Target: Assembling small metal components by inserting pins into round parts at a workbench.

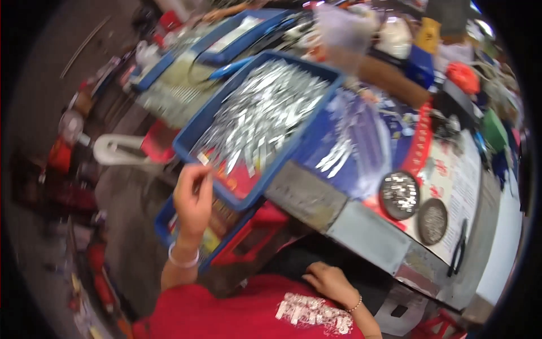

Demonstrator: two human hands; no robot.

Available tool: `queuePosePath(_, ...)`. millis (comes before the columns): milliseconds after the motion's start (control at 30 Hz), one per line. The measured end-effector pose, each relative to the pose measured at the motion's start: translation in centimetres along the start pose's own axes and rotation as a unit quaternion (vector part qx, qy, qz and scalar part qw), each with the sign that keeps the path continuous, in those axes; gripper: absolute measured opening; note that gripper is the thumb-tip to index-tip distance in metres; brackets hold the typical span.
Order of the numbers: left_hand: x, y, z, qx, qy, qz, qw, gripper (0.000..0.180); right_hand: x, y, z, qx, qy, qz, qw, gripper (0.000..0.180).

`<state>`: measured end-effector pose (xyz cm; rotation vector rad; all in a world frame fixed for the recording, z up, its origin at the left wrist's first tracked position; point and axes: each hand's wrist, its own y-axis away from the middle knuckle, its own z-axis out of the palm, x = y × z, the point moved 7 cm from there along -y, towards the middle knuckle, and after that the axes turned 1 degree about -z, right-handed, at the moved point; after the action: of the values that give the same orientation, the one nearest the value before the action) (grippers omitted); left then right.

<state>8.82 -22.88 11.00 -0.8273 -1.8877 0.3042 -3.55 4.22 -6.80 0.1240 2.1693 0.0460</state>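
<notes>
My left hand (193,199) is over the near left corner of a blue plastic tray (255,196), its fingers curled toward the thumb. Whatever may be between those fingertips is too blurred to make out. Inside the tray lies a heap of thin, shiny metal strips (265,107), with a patch of red bottom showing near my hand. My right hand (333,282) rests low by my lap, below the table edge, fingers loosely bent and holding nothing that I can see.
More metal strips (337,155) lie on a blue surface right of the tray. Two round dishes of small pieces, a silvery one (400,195) and a duller one (433,221), sit beside black-handled pliers (458,248). A red stool (251,234) stands under the tray.
</notes>
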Motion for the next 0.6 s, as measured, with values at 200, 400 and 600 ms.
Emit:
queuePosePath(200, -7.6, -3.0, -1.3, -0.06, 0.034, -0.131, 0.989, 0.013, -0.4, -1.7, 0.3, -0.02, -0.014, 0.044, 0.999, 0.019)
queuePosePath(400, -8.7, -4.6, 0.3, -0.15, -0.089, -0.072, 0.982, 0.013, -1.4, -2.7, 1.1, -0.038, -0.002, 0.072, 0.997, 0.018)
queuePosePath(600, -9.7, -6.8, 3.6, -0.285, -0.113, -0.039, 0.951, 0.012, -1.0, -2.8, 1.4, -0.039, 0.017, 0.078, 0.996, 0.018)
